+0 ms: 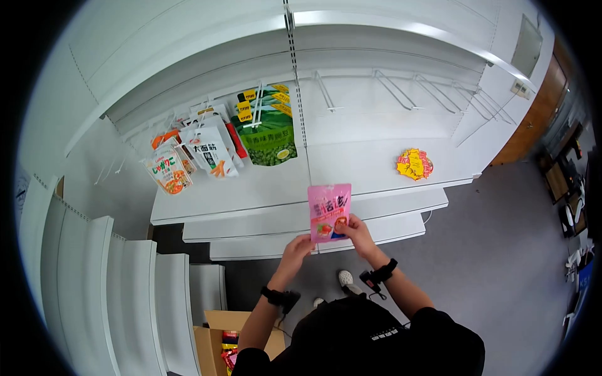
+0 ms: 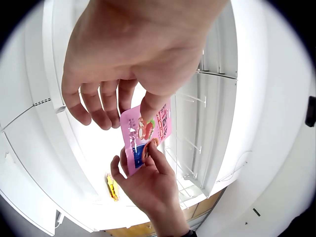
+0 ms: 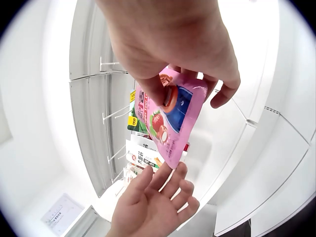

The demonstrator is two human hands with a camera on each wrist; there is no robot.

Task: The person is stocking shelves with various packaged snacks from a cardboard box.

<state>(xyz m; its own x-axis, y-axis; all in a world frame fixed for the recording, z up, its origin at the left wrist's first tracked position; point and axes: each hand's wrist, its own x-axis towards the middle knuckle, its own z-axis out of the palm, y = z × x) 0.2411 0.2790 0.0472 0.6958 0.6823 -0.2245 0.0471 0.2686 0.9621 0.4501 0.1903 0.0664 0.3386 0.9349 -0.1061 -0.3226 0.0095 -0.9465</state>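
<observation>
A pink snack pouch (image 1: 328, 203) with strawberry pictures is upright in front of the shelf's edge. My right hand (image 1: 362, 238) pinches its lower right part, thumb on the printed front and fingers behind, as the right wrist view shows. Against the pouch's lower left corner is my left hand (image 1: 295, 254). Its fingers (image 3: 164, 174) are loosely extended by that corner, with the thumb apart from them. The left wrist view has the left thumb (image 2: 152, 106) overlapping the pouch's printed face.
Green bean pouches (image 1: 271, 131) and several white snack packs (image 1: 213, 152) hang on hooks at left. Bare wire hooks (image 1: 392, 91) project from the back panel at right. Yellow-and-red starburst tags (image 1: 414, 164) lie on the shelf (image 1: 357, 166). A cardboard box (image 1: 207, 351) holding packets stands below left.
</observation>
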